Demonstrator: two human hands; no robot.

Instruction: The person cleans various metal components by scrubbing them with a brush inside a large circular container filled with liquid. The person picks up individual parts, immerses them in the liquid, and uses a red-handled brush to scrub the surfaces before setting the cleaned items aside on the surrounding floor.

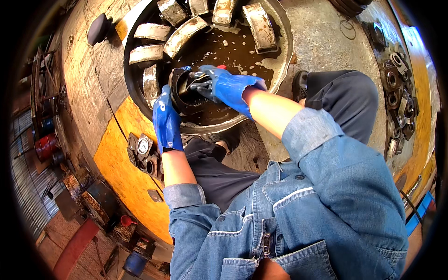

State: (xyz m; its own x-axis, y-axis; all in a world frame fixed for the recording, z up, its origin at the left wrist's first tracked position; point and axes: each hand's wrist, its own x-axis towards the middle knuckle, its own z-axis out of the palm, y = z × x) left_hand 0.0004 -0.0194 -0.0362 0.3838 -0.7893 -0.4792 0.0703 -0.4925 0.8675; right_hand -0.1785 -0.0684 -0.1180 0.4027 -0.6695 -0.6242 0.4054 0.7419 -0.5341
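Note:
A wide round metal basin [285, 60] with dark oily liquid stands between my legs. At its near left side, a dark, wet, ring-like metal part [175, 91] is tilted, its hollow toward the right. My left hand [166, 119], in a blue rubber glove, grips the part's left edge. My right hand [228, 88], gloved too, is closed at the hollow; its fingers are dark with oil. A small red end [221, 66] shows beside the right fingers, and the rest of that thing is hidden. Several curved metal pieces [185, 35] lie around the basin's far and left sides.
Small metal parts [143, 151] sit on a yellow board [121, 161] at left. More oily parts [395, 93] line the right side. A dark rounded object [99, 29] stands far left. Drums and scrap [100, 200] fill the lower left.

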